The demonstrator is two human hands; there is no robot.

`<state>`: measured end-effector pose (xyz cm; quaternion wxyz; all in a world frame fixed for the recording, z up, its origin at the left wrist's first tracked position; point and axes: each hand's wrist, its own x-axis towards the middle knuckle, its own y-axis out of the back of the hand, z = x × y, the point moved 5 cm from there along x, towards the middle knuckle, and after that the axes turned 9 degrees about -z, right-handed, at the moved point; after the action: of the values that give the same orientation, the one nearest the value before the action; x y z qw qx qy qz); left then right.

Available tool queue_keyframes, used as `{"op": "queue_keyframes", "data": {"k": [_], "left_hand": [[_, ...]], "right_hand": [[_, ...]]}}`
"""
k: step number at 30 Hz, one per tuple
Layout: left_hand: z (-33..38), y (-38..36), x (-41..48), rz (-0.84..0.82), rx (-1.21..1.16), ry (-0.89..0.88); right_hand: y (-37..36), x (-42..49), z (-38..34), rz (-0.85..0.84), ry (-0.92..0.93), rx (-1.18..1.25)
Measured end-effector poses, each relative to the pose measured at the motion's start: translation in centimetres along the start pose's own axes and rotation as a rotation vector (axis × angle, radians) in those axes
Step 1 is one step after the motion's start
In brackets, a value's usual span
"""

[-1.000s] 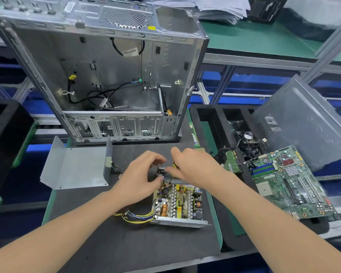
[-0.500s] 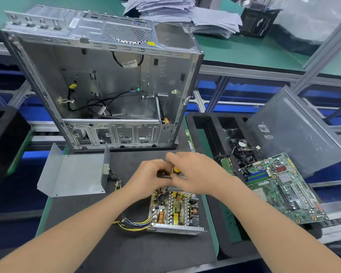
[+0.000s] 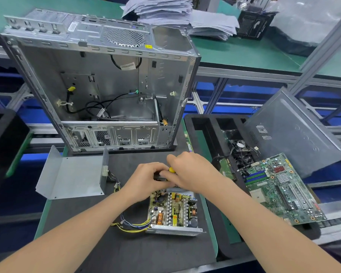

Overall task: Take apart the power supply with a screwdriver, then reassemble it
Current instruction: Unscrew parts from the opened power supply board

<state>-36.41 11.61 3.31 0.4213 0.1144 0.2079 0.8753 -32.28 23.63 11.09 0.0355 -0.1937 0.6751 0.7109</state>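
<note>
The opened power supply [image 3: 173,211] lies on the dark mat, its circuit board exposed and yellow and blue wires trailing left. Its bent metal cover [image 3: 71,176] lies apart to the left. My right hand [image 3: 191,172] grips a screwdriver with a yellow handle [image 3: 172,170] at the far edge of the supply. My left hand [image 3: 146,180] curls round a dark part there, touching the right hand. The screwdriver's tip is hidden by both hands.
An empty computer case [image 3: 106,85] stands upright behind the mat. A motherboard [image 3: 280,188] rests on a black foam tray [image 3: 203,127] to the right, with a grey side panel [image 3: 295,131] leaning behind it. Paper stacks [image 3: 175,14] lie on the green bench.
Both hands have stayed together at the far edge of the power supply, shifting only slightly. The camera has tilted up a little, showing more of the bench behind.
</note>
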Motion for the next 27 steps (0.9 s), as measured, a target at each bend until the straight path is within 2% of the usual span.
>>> {"op": "queue_keyframes", "data": {"k": [5,11,15,19,22,27], "left_hand": [[0.3,-0.2,0.0,-0.015,-0.051,-0.007],[0.2,-0.3,0.3,-0.034,-0.087,0.012],[0.0,-0.1,0.3,-0.032,-0.023,-0.001],[0.0,-0.1,0.2,-0.037,-0.011,-0.021],[0.1,-0.1,0.1,-0.049,0.008,-0.037],[0.3,-0.2,0.0,-0.023,0.01,-0.031]], "right_hand": [[0.4,0.1,-0.1,0.068,-0.082,-0.168],[0.2,-0.4,0.2,0.091,-0.171,-0.145],[0.5,-1.5,0.6,0.118,-0.029,-0.022],[0.8,-2.3,0.3,-0.048,0.164,0.075],[0.7,-2.1,0.3,-0.091,0.126,0.066],[0.3,-1.4,0.8,-0.057,0.007,-0.023]]}}
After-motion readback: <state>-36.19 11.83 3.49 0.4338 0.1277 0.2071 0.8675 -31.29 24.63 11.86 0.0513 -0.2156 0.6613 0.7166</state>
